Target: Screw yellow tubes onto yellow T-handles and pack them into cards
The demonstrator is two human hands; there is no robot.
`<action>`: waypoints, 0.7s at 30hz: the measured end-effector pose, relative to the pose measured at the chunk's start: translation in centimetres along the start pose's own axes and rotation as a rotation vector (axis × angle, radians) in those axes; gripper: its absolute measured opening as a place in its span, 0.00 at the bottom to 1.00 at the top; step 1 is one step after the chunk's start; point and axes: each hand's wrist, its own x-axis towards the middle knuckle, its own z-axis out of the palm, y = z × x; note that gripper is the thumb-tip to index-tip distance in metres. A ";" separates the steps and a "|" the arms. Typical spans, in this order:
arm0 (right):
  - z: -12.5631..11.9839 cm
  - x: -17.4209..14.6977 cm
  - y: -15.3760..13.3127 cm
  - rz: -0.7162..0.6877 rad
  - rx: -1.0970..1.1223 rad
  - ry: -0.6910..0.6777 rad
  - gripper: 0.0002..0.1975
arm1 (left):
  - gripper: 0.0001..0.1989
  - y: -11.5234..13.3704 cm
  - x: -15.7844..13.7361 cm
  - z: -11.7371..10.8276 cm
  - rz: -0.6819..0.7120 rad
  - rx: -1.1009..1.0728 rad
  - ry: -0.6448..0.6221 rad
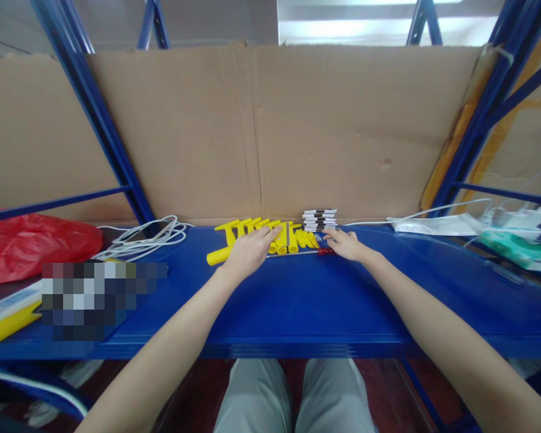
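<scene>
A row of yellow T-shaped plastic pieces, which look like scraper handles, lies at the back of the blue shelf. My left hand rests over this row with its fingers stretched out, hiding some of the pieces. Beside the row lie several small flat yellow parts. My right hand has its fingers stretched toward a small stack of white packs with dark bands. Just below its fingertips, a screwdriver with a red handle lies on the shelf, its shaft pointing left.
The blue shelf has a cardboard panel behind it and blue posts at both sides. On the left are a red plastic bag, a coiled white cable and a blurred-out item. White cables and a green-white packet lie right.
</scene>
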 end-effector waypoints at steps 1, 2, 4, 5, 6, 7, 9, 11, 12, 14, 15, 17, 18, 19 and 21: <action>-0.1 -0.3 -0.1 -0.007 -0.007 -0.023 0.21 | 0.25 0.1 0.0 0.0 0.016 -0.002 0.015; -0.2 -0.5 -0.2 -0.021 -0.008 -0.048 0.19 | 0.25 0.2 -0.1 0.0 0.021 -0.007 0.029; -0.4 -1.0 -0.3 -0.068 0.019 -0.086 0.15 | 0.25 0.4 -0.1 0.0 0.008 -0.029 0.049; -0.4 -1.1 -0.3 -0.092 0.042 -0.094 0.14 | 0.25 0.5 -0.1 0.0 -0.014 -0.051 0.054; -0.4 -1.2 -0.3 -0.114 0.065 -0.097 0.13 | 0.23 0.5 0.0 0.0 -0.053 -0.080 0.057; -0.4 -1.2 -0.3 -0.130 0.082 -0.094 0.12 | 0.21 0.5 0.1 0.0 -0.115 -0.118 0.060; -0.2 -1.2 -0.3 -0.151 0.085 -0.083 0.10 | 0.17 -0.1 0.3 -0.1 -0.278 -0.224 0.076; 0.0 -1.1 -0.3 -0.165 0.071 -0.069 0.10 | 0.13 -1.1 0.6 -0.1 -0.429 -0.366 0.118; 0.2 -1.1 -0.4 -0.172 0.068 -0.063 0.10 | 0.11 -1.7 0.7 -0.2 -0.492 -0.436 0.157; 0.4 -1.1 -0.4 -0.181 0.072 -0.054 0.09 | 0.09 -2.9 0.8 -0.3 -0.612 -0.577 0.210; 0.5 -1.1 -0.5 -0.185 0.077 -0.050 0.09 | 0.09 -3.4 0.8 -0.4 -0.664 -0.632 0.220; 0.5 -1.1 -0.5 -0.200 0.088 -0.039 0.08 | 0.08 -4.0 0.7 -0.6 -0.721 -0.718 0.247; 0.5 -1.1 -0.5 -0.209 0.095 -0.035 0.07 | 0.07 -4.2 0.7 -0.6 -0.732 -0.754 0.268; 0.4 -1.2 -0.5 -0.220 0.104 -0.034 0.06 | 0.07 -4.2 0.8 -0.6 -0.732 -0.795 0.290; 0.1 -1.3 -0.4 -0.241 0.138 -0.041 0.06 | 0.08 -4.0 0.9 -0.4 -0.724 -0.897 0.328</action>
